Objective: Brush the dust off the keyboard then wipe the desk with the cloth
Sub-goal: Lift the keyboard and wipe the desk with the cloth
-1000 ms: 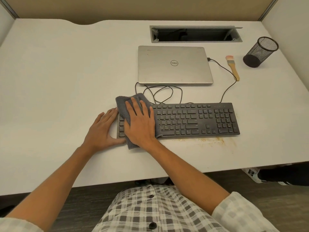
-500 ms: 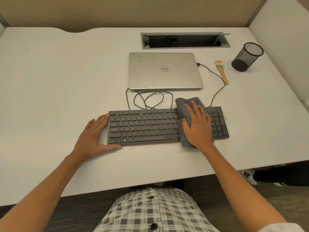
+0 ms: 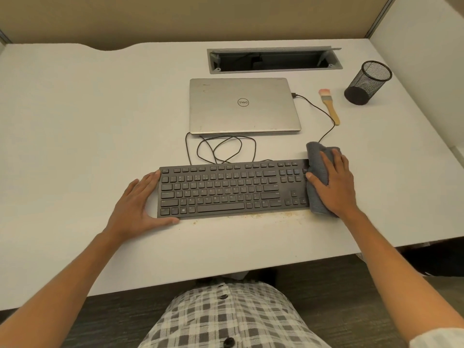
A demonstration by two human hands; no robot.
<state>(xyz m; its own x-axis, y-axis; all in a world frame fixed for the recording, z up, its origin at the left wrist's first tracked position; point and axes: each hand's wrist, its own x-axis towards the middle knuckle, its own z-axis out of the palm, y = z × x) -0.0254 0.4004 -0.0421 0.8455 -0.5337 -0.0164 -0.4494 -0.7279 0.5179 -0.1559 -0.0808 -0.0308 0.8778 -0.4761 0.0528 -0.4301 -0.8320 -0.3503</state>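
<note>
A black keyboard (image 3: 226, 188) lies across the middle of the white desk (image 3: 75, 121). My right hand (image 3: 334, 183) presses a grey cloth (image 3: 316, 169) flat onto the keyboard's right end, fingers straight over it. My left hand (image 3: 136, 205) rests flat on the desk against the keyboard's left edge, thumb along its front corner. A small wooden-handled brush (image 3: 330, 106) lies on the desk to the right of the laptop, apart from both hands. Brownish dust specks (image 3: 263, 216) lie on the desk along the keyboard's front edge.
A closed silver laptop (image 3: 243, 105) sits behind the keyboard, its black cable (image 3: 221, 149) looped between them. A black mesh pen cup (image 3: 367, 82) stands at the back right. An open cable tray (image 3: 273, 60) is set into the desk's rear.
My right hand has slid the cloth along the keyboard from its left end to its right end. My left hand stays at the left edge.
</note>
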